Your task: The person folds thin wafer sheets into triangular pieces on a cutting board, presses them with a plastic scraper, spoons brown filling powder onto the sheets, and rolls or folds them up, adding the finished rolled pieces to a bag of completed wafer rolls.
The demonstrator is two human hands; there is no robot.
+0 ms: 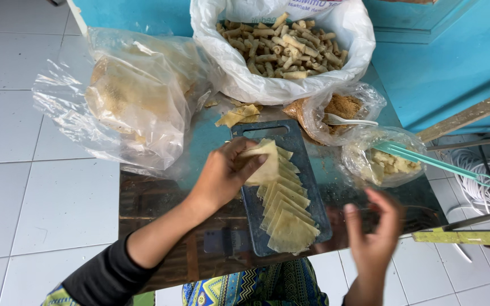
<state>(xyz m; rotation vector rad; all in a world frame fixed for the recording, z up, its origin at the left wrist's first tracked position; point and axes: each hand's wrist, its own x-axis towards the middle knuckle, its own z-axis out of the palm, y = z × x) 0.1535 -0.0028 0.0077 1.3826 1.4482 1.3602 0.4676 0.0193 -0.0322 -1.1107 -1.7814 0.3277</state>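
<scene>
Left hand (222,175) pinches a wrapper (263,164) over the board (307,170). Right hand (372,232) is blurry, fingers spread, holding nothing.

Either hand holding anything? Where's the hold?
The left hand pinches the top wrapper of the row on the cutting board, fingers over its upper edge. The right hand is blurred, open and holds nothing.
</scene>
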